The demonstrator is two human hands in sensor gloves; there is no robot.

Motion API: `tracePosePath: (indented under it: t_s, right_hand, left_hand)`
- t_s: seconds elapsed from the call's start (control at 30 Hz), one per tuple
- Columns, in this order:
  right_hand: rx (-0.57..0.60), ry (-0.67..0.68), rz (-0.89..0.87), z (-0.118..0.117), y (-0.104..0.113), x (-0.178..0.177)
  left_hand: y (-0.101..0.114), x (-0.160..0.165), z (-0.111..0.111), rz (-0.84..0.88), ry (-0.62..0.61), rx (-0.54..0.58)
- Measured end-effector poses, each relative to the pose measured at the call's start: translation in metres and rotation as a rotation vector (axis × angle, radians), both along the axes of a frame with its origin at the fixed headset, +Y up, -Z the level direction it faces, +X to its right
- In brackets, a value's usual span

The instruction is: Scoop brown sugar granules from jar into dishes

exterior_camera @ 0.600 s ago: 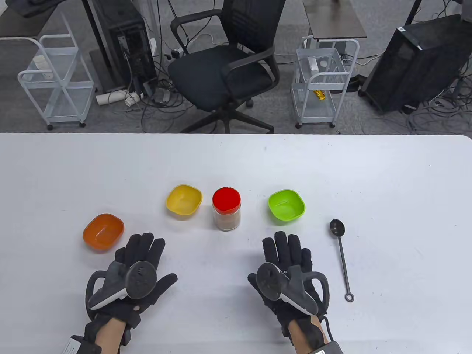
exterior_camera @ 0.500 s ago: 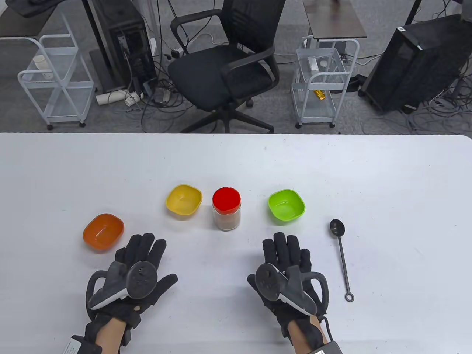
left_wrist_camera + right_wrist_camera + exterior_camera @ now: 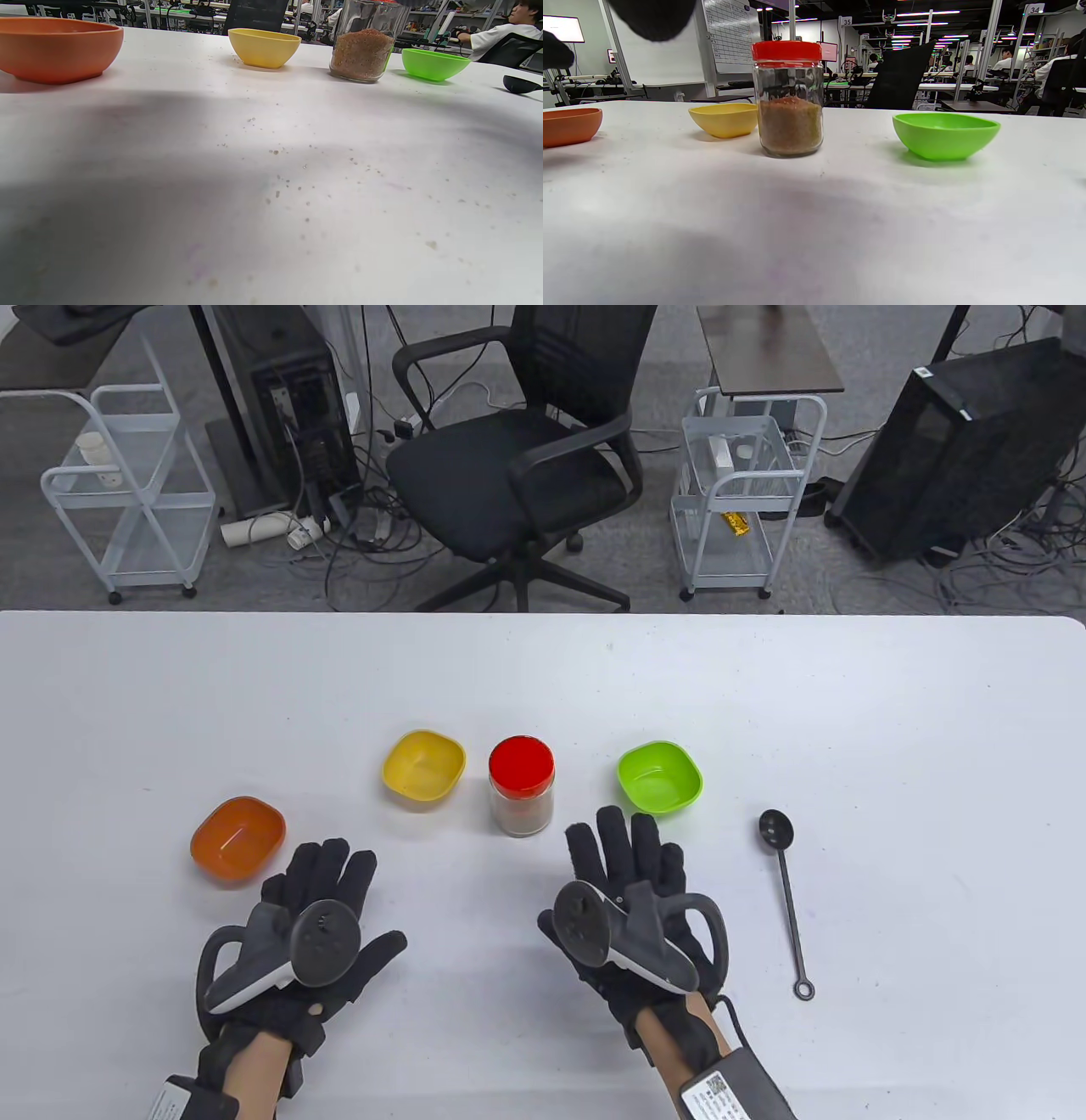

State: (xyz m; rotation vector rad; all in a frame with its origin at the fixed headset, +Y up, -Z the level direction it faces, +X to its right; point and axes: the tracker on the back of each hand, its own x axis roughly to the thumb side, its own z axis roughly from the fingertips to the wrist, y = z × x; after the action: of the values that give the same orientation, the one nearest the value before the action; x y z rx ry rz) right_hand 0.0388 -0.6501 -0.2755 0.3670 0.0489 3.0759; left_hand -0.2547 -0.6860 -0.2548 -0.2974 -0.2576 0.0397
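Table view shows the jar (image 3: pixel 521 797) of brown sugar granules standing upright near the middle of the white table (image 3: pixel 848 712), its red lid (image 3: pixel 521 765) on, between the yellow dish (image 3: pixel 423 764) and the green dish (image 3: pixel 660 780); the orange dish (image 3: pixel 237 839) sits apart to the left, and the black spoon (image 3: pixel 785 882) lies untouched to the right of the green dish. All three dishes look empty, so I judge the task is at its very start. The right hand (image 3: pixel 629 899) is flat with fingers spread, holding nothing, its fingertips close to the jar but apart from it; the left hand (image 3: pixel 310 916) lies flat and spread near the orange dish, also holding nothing. The next move likely calls for gripping the jar and twisting off the lid, one hand steadying the glass, before the spoon is picked up. Readable writing is scant: numbered signs "35" and "34" hang in the right wrist view's background; the wrist labels are too small to read.
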Motion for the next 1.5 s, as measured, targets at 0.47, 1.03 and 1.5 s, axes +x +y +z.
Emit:
tracePosePath:
  t_s: [0.47,1.03,1.5]
  right_hand:
    - [0.009,0.047,0.013,-0.093,0.026,-0.061]
    - [-0.058,0.012,0.099,-0.151,-0.014,-0.08]
    - [0.082,0.042,0.1,-0.148,-0.011,-0.077]
  left_hand:
    - [-0.005,-0.009,0.001,0.012,0.054,-0.029]
    - [-0.008,-0.014,0.001,0.023,0.087,-0.059]
    - [-0.01,-0.013,-0.002,0.021,0.075,-0.084]
